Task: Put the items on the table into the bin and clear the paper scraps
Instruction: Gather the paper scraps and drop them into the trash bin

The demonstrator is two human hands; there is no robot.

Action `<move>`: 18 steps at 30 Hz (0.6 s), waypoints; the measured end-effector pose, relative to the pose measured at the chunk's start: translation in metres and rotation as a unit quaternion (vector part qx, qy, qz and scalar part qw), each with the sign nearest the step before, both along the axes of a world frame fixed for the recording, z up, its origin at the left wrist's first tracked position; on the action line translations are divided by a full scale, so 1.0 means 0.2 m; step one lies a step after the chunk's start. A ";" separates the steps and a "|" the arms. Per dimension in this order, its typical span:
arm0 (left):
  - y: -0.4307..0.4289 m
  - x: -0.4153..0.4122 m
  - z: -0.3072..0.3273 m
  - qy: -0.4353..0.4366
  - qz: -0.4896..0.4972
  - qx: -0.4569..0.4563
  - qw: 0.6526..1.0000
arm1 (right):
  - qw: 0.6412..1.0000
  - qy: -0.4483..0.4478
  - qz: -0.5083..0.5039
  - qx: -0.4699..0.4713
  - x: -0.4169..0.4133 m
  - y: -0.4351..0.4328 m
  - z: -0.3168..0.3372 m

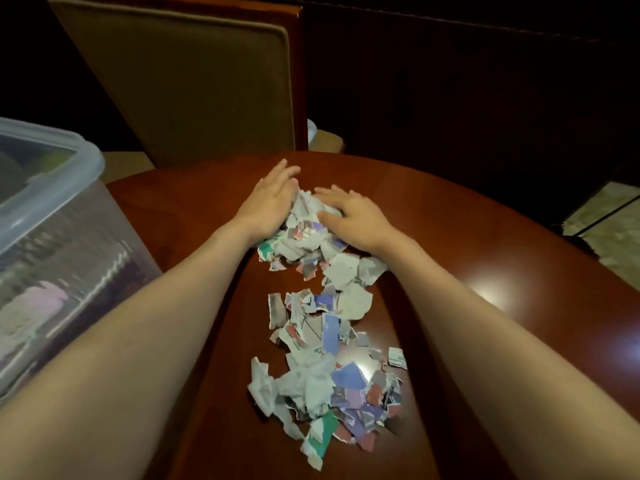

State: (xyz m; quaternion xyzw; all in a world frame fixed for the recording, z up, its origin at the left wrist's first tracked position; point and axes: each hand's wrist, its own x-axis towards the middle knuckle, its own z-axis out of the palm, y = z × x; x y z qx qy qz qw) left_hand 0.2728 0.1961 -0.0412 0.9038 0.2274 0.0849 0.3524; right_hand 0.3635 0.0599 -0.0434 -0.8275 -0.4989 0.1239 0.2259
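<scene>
A round brown table shines under the light. Down the middle of the table lies a long heap of paper scraps. The bits are white, blue, pink and green, all torn and crumpled. The heap runs from the near side of the table up to the far side.

Both arms reach out over the table, one on each side of the heap. The left hand is at the far end of the heap, near the table's far edge. Its fingers are straight and close together, and it presses flat against the left side of the scraps. It holds nothing. The right hand lies just beside it on top of the scraps, palm down with the fingers spread a little. It holds nothing too.

A big see-through plastic bin with a thick rim stands at the table's left side. Some things are inside it, but they are too blurry to tell.

A chair with a tan cushion back stands just past the table's far edge.
</scene>
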 end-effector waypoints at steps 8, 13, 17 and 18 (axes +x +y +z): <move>-0.16 -0.14 0.03 -0.040 -0.028 -0.150 0.987 | 0.966 0.242 -0.042 0.078 -0.18 -0.19 0.06; -0.06 -0.06 0.10 -0.132 0.074 -0.124 0.981 | 0.867 0.392 -0.180 0.250 -0.09 -0.17 0.10; 0.03 0.03 0.04 -0.046 0.073 -0.017 0.996 | 0.911 0.291 -0.187 0.225 -0.04 -0.14 0.03; 0.04 0.04 0.03 -0.033 0.069 -0.008 0.997 | 0.912 0.284 -0.190 0.227 -0.03 -0.13 0.03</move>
